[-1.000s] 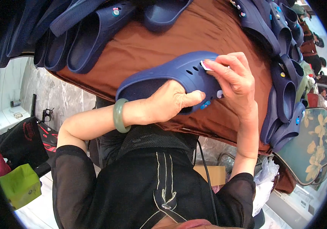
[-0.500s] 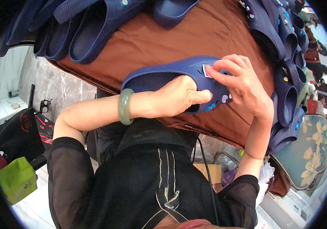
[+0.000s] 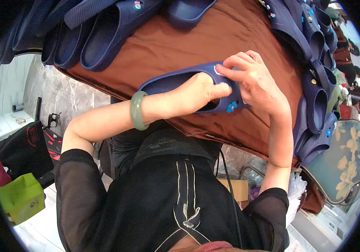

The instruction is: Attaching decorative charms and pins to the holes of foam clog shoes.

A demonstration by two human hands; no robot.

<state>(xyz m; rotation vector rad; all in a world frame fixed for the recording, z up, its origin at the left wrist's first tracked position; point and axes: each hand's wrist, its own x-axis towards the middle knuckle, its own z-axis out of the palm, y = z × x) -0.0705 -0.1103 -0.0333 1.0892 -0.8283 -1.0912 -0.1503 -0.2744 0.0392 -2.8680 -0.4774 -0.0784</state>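
A navy blue clog (image 3: 176,80) lies near the front edge of the brown-covered table (image 3: 180,46). My left hand (image 3: 199,95), with a green bangle on its wrist, reaches into the clog's opening and grips its upper. My right hand (image 3: 253,82) rests on the toe end, fingertips pressing a small white charm on the upper. A little blue flower charm (image 3: 231,107) sits on the clog's side below my fingers.
Rows of navy clogs (image 3: 104,33) line the table's far left, and more of these navy clogs (image 3: 314,101) stack along the right edge. A floral cushion (image 3: 344,164) is at the right. A green bag (image 3: 20,197) and a cardboard box (image 3: 234,189) sit on the floor.
Both hands and the clog have shifted slightly up and to the right on the table. My right fingertips stay on the white charm at the toe.
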